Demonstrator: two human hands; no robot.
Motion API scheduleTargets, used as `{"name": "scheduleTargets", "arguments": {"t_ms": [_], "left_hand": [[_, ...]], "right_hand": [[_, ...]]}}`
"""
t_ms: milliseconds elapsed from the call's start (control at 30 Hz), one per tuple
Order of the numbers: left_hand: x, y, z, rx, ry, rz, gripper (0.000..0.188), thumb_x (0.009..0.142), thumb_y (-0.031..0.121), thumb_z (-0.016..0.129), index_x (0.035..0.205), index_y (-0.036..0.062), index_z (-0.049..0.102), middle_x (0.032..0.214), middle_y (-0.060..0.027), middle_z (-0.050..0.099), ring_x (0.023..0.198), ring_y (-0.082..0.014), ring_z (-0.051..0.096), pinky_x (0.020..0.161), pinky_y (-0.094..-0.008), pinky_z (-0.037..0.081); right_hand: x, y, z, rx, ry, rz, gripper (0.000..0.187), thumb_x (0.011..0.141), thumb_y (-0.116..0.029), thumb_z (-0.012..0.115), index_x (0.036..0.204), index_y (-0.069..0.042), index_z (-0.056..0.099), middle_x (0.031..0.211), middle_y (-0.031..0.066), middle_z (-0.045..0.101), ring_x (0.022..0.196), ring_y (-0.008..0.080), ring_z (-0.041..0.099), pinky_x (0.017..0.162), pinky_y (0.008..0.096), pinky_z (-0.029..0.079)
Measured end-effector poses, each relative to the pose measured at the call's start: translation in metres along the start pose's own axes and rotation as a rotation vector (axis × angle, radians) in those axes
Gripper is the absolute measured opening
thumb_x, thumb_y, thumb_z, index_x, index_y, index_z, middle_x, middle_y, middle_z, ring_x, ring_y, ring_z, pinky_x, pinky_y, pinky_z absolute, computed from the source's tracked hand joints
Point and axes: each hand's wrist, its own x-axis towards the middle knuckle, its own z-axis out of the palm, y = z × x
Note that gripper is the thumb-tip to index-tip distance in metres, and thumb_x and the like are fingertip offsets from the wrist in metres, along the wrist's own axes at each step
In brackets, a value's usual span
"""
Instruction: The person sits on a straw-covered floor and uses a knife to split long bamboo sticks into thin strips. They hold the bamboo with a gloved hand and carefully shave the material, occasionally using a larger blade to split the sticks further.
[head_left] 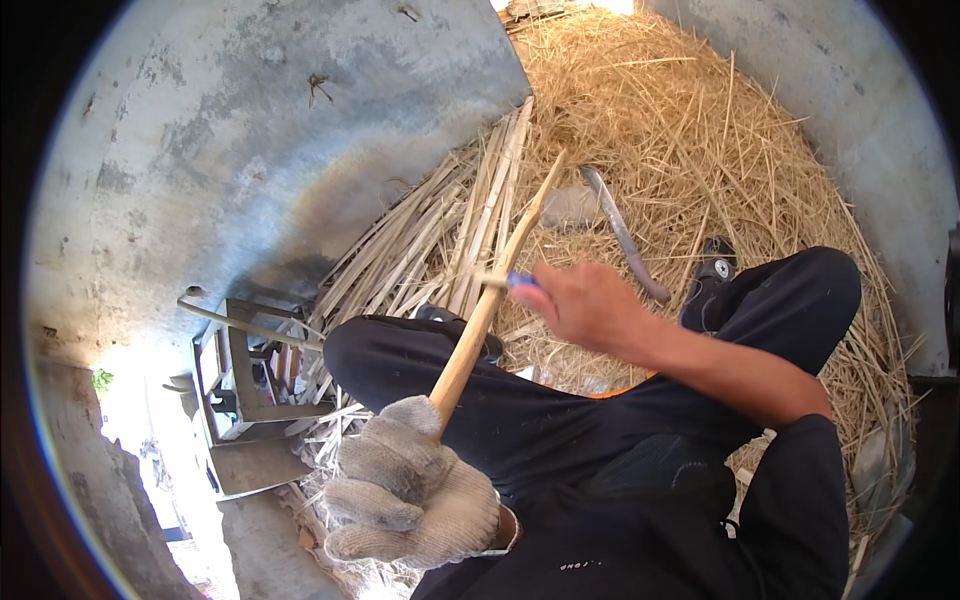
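My left hand point(415, 490), in a pale grey knitted glove, is closed around the thick lower end of a long wooden stick point(478, 330). The stick slants up and away over my leg, narrowing to a point. My bare right hand point(583, 308) is closed on a small blue-handled tool point(520, 281), which lies across the middle of the stick. Motion smears the tool, so its exact kind is unclear. Beyond my right hand, a long curved metal blade point(625, 235) rests on the straw beside a flat grey stone point(572, 207).
Shavings and straw point(650, 110) cover the ground between grey concrete walls point(250, 130). Split strips point(430, 225) are heaped at the far left of my legs. A wooden frame point(240, 370) stands left, near a bright gap in the wall. My dark-trousered legs point(770, 300) are bent apart.
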Motion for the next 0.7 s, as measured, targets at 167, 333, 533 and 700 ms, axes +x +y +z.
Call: {"name": "scheduleTargets", "arguments": {"t_ms": [167, 333, 533, 700], "left_hand": [[0.004, 0.000, -0.004, 0.046, -0.142, 0.048, 0.053, 0.103, 0.053, 0.034, 0.066, 0.0157, 0.042, 0.056, -0.0013, 0.035, 0.048, -0.0174, 0.040, 0.056, -0.0415, 0.050], [-0.003, 0.002, -0.002, 0.099, -0.188, -0.001, 0.048, 0.106, 0.043, 0.033, 0.064, 0.0196, 0.035, 0.061, 0.0041, 0.027, 0.053, -0.0121, 0.029, 0.060, -0.0321, 0.039], [0.002, -0.003, -0.007, 0.037, -0.116, 0.042, 0.057, 0.105, 0.053, 0.024, 0.064, 0.0162, 0.039, 0.053, -0.0009, 0.034, 0.043, -0.0158, 0.032, 0.051, -0.0390, 0.046], [0.006, -0.003, -0.005, 0.066, -0.039, 0.039, 0.057, 0.105, 0.052, 0.024, 0.064, 0.0164, 0.040, 0.052, -0.0005, 0.033, 0.043, -0.0150, 0.032, 0.052, -0.0386, 0.048]], "right_hand": [[0.001, 0.011, 0.000, -0.077, 0.069, -0.038, 0.045, 0.104, -0.041, 0.045, 0.082, -0.003, 0.056, 0.049, 0.0128, 0.052, 0.043, 0.0315, 0.057, 0.043, 0.0434, 0.045], [-0.010, 0.004, 0.004, -0.117, 0.131, -0.125, 0.046, 0.103, -0.044, 0.044, 0.082, -0.005, 0.056, 0.048, 0.0099, 0.051, 0.042, 0.0300, 0.057, 0.041, 0.0415, 0.044], [-0.010, -0.004, 0.001, -0.111, 0.129, -0.122, 0.046, 0.103, -0.044, 0.046, 0.081, -0.005, 0.055, 0.047, 0.0126, 0.051, 0.040, 0.0307, 0.054, 0.040, 0.0438, 0.043], [-0.011, -0.007, 0.008, 0.061, 0.071, -0.066, 0.046, 0.103, -0.044, 0.046, 0.081, -0.005, 0.056, 0.048, 0.0147, 0.051, 0.042, 0.0319, 0.057, 0.043, 0.0455, 0.044]]}}
